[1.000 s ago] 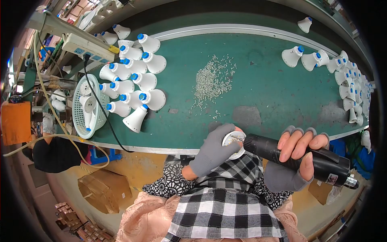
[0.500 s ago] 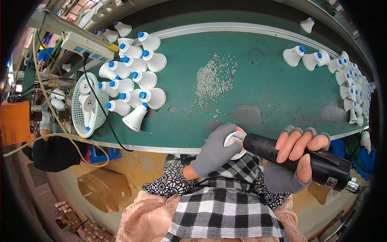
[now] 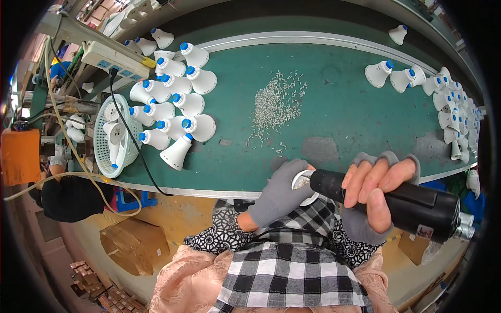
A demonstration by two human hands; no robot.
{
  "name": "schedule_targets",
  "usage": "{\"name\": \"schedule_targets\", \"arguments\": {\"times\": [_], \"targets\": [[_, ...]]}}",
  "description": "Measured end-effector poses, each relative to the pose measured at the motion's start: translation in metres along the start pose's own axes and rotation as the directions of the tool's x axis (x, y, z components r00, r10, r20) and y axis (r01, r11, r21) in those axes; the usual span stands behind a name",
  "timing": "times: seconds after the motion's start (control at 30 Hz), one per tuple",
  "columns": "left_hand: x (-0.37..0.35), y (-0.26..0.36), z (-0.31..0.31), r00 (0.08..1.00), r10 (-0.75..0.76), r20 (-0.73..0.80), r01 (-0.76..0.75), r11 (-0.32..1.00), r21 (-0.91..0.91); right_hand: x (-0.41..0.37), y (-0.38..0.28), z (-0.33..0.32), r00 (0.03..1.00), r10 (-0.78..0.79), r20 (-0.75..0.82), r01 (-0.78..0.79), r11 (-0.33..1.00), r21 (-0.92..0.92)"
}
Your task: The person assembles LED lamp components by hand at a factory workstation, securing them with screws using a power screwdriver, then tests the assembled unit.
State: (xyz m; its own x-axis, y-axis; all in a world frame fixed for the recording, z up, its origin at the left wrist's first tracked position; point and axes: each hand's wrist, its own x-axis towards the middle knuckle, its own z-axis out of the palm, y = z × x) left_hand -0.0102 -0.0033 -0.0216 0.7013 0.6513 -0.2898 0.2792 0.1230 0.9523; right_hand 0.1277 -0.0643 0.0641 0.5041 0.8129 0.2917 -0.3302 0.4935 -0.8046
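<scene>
One small label sits near the back end of the black electric screwdriver, but its writing is too small to read. The surface is a green conveyor belt with a metal edge, and a loose pile of small screws lies in its middle. Many white lamp housings with blue caps lie in a group at the left, and a second group lies at the far right. A pale green basket, a white power strip and a black cable are at the left end — a cardboard box stands on the floor below.

The right hand, in a fingerless glove, is closed firmly around the electric screwdriver. The left hand, in a grey glove, is wrapped around one lamp housing at the near edge of the belt — the tip of the tool meets its open face.
</scene>
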Motion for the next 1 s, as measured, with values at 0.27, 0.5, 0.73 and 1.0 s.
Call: {"name": "schedule_targets", "arguments": {"times": [0.27, 0.5, 0.73, 1.0], "targets": [[-0.002, 0.001, -0.004, 0.998, -0.060, -0.017, 0.059, 0.998, -0.035, 0.013, -0.001, 0.003, 0.997, 0.055, 0.056, -0.056, 0.998, 0.030], [-0.002, 0.002, -0.003, 0.997, -0.043, -0.067, 0.040, 0.999, -0.035, 0.019, 0.003, 0.006, 0.977, 0.080, 0.196, -0.053, 0.988, -0.143], [-0.002, 0.006, -0.012, 0.983, -0.180, -0.028, 0.172, 0.968, -0.181, 0.030, 0.009, 0.003, 0.992, -0.127, -0.022, 0.128, 0.991, 0.049], [-0.004, 0.011, -0.023, 0.985, -0.142, 0.093, 0.168, 0.895, -0.414, 0.029, -0.001, -0.059, 0.909, -0.048, -0.414, 0.141, 0.970, 0.196]]}}
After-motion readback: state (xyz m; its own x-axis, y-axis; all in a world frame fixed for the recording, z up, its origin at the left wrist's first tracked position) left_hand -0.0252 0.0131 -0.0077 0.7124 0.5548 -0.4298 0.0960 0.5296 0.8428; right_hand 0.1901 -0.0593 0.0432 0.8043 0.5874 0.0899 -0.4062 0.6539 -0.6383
